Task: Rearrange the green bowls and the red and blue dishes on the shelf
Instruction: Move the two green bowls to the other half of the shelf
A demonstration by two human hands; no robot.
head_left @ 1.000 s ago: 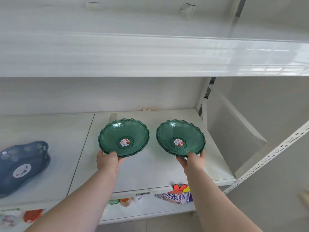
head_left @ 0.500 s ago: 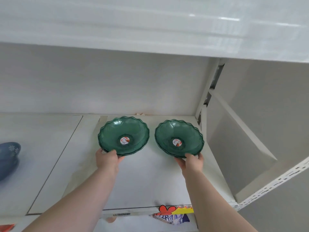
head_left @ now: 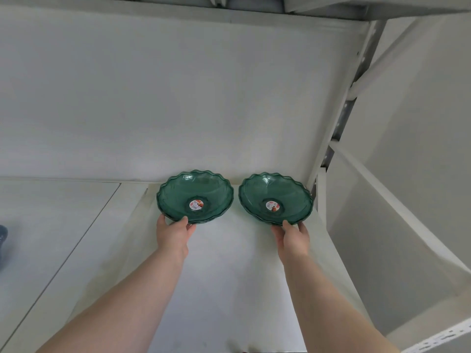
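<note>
Two small stacks of green scalloped bowls stand side by side at the back of the white shelf (head_left: 216, 276), close to its rear wall. My left hand (head_left: 173, 234) grips the near rim of the left green bowl stack (head_left: 195, 196). The near rim of the right green bowl stack (head_left: 275, 198) is held by my right hand (head_left: 293, 236). Each top bowl has a round sticker in its centre. A sliver of the blue dish (head_left: 2, 238) shows at the far left edge. No red dish is in view.
The shelf's right upright post (head_left: 339, 118) stands just beside the right bowls. A slanted white panel (head_left: 382, 225) lies to the right of the shelf. Another shelf board (head_left: 229, 11) hangs overhead. A second shelf panel (head_left: 51, 225) extends to the left.
Both hands have pushed the two bowl stacks back toward the rear wall. My view has tilted up, so the blue dish has slid almost out of frame and the lower shelf is gone.
</note>
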